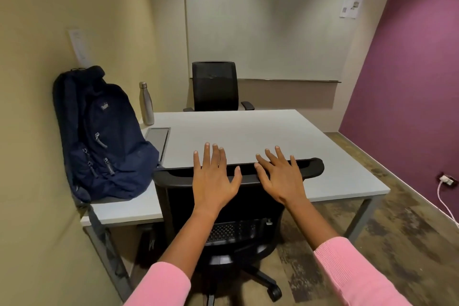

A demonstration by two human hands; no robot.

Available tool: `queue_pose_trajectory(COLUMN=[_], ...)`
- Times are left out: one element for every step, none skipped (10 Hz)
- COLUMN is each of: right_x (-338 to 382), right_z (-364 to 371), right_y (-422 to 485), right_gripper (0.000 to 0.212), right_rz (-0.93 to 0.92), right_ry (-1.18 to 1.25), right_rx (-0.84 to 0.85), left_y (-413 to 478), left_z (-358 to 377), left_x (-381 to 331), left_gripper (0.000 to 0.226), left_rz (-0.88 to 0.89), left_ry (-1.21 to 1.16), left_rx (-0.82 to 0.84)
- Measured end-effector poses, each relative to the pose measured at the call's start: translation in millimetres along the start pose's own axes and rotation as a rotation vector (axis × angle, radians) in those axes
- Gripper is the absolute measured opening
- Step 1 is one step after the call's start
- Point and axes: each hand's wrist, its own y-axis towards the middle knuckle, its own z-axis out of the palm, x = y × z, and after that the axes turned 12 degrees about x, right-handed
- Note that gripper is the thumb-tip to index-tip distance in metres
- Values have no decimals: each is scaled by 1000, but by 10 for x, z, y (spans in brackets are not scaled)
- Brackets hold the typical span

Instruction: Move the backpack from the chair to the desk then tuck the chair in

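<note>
Navy backpack (99, 136) already on desk (260, 136), leaning at wall. Left hand (214, 176) and right hand (280, 179) flat, fingers spread, on chair (238, 174) back. Chair seemingly tucked; depth unclear.

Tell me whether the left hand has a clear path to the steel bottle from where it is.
Probably yes. The left hand lies open on the chair back; bare desk runs from it to the steel bottle. The backpack stands left of that line, though it is a long stretch.
</note>
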Motion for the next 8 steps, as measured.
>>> queue_pose_trajectory(right_x=[0, -5, -3, 7, 8, 6, -32, -58], right_z=[-10, -25, -26, -21, 0, 73, 240, 411], right_y=[9, 5, -4, -42, -120, -244, -394, -660], right_gripper=[84, 86, 82, 82, 82, 70, 55, 57], right_rz=[13, 15, 18, 13, 20, -12, -69, -89], right_ry=[2, -10, 2, 8, 53, 109, 75, 75], right_rx=[14, 38, 34, -4, -62, -126, -232, -236], left_y=[14, 1, -19, -61, -127, -306, -539, -843], left_z=[-8, -13, -34, -42, -24, 65, 273, 542], left_x=[-8, -27, -38, -63, -95, -188, -274, -398], left_gripper=[90, 91, 90, 86, 78, 58, 55, 62], left_rz=[-12, -28, -45, -67, -109, -129, -104, -112], left_ry=[10, 8, 2, -5, -43, -75, -94, -95], left_rx=[11, 15, 25, 18, -29, -131, -214, -181])
